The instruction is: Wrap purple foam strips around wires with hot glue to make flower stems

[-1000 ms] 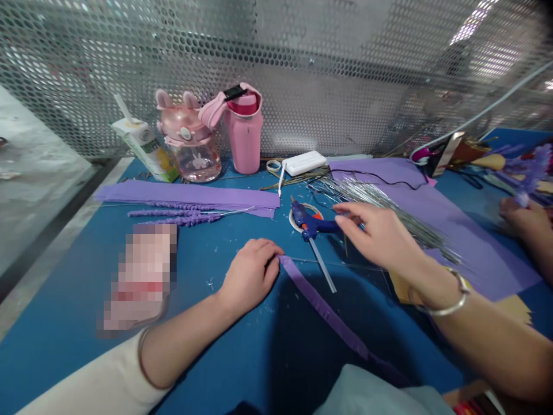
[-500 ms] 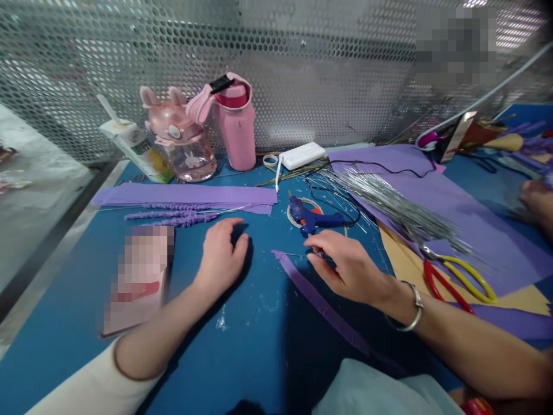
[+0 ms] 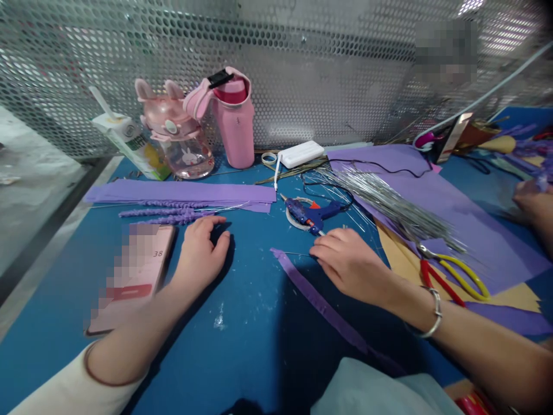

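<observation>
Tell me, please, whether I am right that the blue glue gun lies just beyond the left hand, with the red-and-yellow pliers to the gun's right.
Not quite: the head view shows the blue glue gun just beyond the right hand, not the left hand, which is farther left. The red-and-yellow pliers do lie to the gun's right.

Left hand (image 3: 201, 251) at eight o'clock, loose and spread a little, right hand (image 3: 348, 264) at four o'clock, curled in
</observation>
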Motion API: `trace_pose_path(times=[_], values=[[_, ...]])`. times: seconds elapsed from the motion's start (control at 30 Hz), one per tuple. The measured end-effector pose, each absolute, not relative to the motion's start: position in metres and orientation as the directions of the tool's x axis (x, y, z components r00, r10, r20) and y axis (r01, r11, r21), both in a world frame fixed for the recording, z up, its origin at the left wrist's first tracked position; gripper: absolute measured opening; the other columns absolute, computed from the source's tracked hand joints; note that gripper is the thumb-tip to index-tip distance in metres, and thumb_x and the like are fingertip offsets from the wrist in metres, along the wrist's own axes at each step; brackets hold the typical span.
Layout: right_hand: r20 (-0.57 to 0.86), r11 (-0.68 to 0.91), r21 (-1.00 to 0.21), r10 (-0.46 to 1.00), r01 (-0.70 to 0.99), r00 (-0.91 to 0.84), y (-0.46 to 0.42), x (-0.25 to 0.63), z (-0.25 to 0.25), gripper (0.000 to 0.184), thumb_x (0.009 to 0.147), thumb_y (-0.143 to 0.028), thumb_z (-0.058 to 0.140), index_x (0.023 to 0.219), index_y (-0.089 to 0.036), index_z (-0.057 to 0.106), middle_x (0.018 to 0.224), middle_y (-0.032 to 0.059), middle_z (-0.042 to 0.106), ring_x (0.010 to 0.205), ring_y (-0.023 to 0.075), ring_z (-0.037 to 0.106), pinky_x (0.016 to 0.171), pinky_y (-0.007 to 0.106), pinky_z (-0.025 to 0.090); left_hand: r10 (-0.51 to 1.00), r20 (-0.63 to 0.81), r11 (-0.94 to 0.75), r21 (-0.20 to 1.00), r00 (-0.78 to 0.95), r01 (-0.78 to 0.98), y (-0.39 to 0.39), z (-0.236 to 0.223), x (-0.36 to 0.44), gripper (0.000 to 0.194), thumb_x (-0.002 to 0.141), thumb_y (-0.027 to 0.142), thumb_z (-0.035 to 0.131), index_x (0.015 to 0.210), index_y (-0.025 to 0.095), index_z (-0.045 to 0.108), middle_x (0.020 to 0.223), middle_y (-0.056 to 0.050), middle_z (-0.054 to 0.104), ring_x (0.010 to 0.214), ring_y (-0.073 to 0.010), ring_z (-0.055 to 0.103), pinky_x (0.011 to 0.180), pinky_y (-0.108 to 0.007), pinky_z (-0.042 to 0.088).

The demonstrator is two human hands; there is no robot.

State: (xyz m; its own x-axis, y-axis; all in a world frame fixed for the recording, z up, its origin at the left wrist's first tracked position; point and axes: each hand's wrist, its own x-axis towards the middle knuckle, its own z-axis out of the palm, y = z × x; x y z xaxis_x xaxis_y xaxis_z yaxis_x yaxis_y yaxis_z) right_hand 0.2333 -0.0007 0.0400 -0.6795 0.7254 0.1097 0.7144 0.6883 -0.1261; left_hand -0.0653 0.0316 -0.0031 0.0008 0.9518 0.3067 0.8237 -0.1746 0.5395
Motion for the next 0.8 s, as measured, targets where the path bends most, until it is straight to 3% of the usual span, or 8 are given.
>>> trace_pose_path(times=[0.13, 0.3, 0.43, 0.5, 0.57, 0.63, 0.8], values=[[0.03, 0.682, -0.14, 0.728, 0.718, -0.685, -0.004, 0.214, 0.033, 0.02, 0.087, -0.008, 0.044, 0.092, -0.017, 0.06, 0.083, 0.0063, 0.061, 0.078, 0.0196, 0.05, 0.071, 0.032, 0.037, 0.945, 0.324, -0.134, 0.524, -0.052, 0.841, 0.036, -0.006, -0.083, 0.025, 0.083, 0.028, 0.052, 0.104, 0.016, 0.059, 0.107, -0.011, 0.063, 0.1, -0.0275, 0.058, 0.09, -0.043, 0.045], [0.051, 0.625, -0.104, 0.78, 0.774, -0.624, 0.006, 0.204, 0.021, 0.015, 0.091, -0.016, 0.047, 0.091, -0.016, 0.062, 0.082, 0.0071, 0.06, 0.08, 0.0209, 0.051, 0.072, 0.032, 0.038, 0.944, 0.318, -0.095, 0.52, -0.089, 0.849, 0.038, -0.007, -0.096, 0.028, 0.083, 0.03, 0.051, 0.106, 0.016, 0.06, 0.107, -0.011, 0.062, 0.097, -0.0264, 0.058, 0.085, -0.04, 0.047], [0.09, 0.624, -0.173, 0.781, 0.762, -0.618, 0.01, 0.202, 0.02, 0.019, 0.093, -0.018, 0.044, 0.086, -0.017, 0.061, 0.081, 0.0054, 0.061, 0.078, 0.0185, 0.053, 0.072, 0.03, 0.038, 0.932, 0.337, -0.102, 0.595, -0.132, 0.798, 0.027, 0.008, -0.07, 0.026, 0.084, 0.032, 0.051, 0.101, 0.015, 0.062, 0.106, -0.011, 0.063, 0.102, -0.0268, 0.056, 0.091, -0.04, 0.043], [0.142, 0.631, -0.225, 0.775, 0.743, -0.615, 0.008, 0.201, 0.024, 0.019, 0.093, -0.019, 0.043, 0.087, -0.017, 0.061, 0.082, 0.0045, 0.061, 0.078, 0.0177, 0.053, 0.073, 0.03, 0.038, 0.974, 0.188, -0.069, 0.781, -0.128, 0.621, 0.017, 0.019, -0.045, 0.029, 0.088, 0.037, 0.047, 0.106, 0.018, 0.062, 0.102, -0.008, 0.065, 0.091, -0.022, 0.06, 0.08, -0.034, 0.047], [0.198, 0.631, -0.261, 0.776, 0.731, -0.599, 0.007, 0.201, 0.029, 0.018, 0.093, -0.022, 0.043, 0.088, -0.018, 0.06, 0.082, 0.0041, 0.06, 0.078, 0.0176, 0.052, 0.073, 0.03, 0.037, 0.999, -0.035, 0.03, 0.928, 0.006, 0.372, 0.007, 0.026, -0.018, 0.033, 0.089, 0.043, 0.045, 0.105, 0.019, 0.062, 0.088, -0.005, 0.067, 0.078, -0.0186, 0.062, 0.066, -0.028, 0.048], [0.242, 0.626, -0.273, 0.78, 0.73, -0.577, 0.005, 0.202, 0.032, 0.018, 0.093, -0.023, 0.043, 0.087, -0.018, 0.059, 0.081, 0.0037, 0.059, 0.078, 0.0175, 0.052, 0.072, 0.03, 0.037, 0.983, -0.161, 0.139, 0.968, 0.092, 0.208, 0.001, 0.027, 0.003, 0.032, 0.087, 0.044, 0.049, 0.1, 0.018, 0.062, 0.072, -0.002, 0.063, 0.066, -0.0153, 0.059, 0.057, -0.024, 0.046], [0.274, 0.641, -0.252, 0.765, 0.725, -0.582, 0.005, 0.2, 0.03, 0.014, 0.091, -0.022, 0.045, 0.086, -0.019, 0.059, 0.079, 0.0029, 0.059, 0.077, 0.0173, 0.052, 0.072, 0.029, 0.038, 0.973, -0.199, 0.212, 0.971, 0.119, -0.108, -0.002, 0.014, 0.015, 0.021, 0.084, 0.036, 0.058, 0.085, 0.015, 0.057, 0.059, 0.004, 0.056, 0.053, -0.0076, 0.051, 0.055, -0.019, 0.044]])
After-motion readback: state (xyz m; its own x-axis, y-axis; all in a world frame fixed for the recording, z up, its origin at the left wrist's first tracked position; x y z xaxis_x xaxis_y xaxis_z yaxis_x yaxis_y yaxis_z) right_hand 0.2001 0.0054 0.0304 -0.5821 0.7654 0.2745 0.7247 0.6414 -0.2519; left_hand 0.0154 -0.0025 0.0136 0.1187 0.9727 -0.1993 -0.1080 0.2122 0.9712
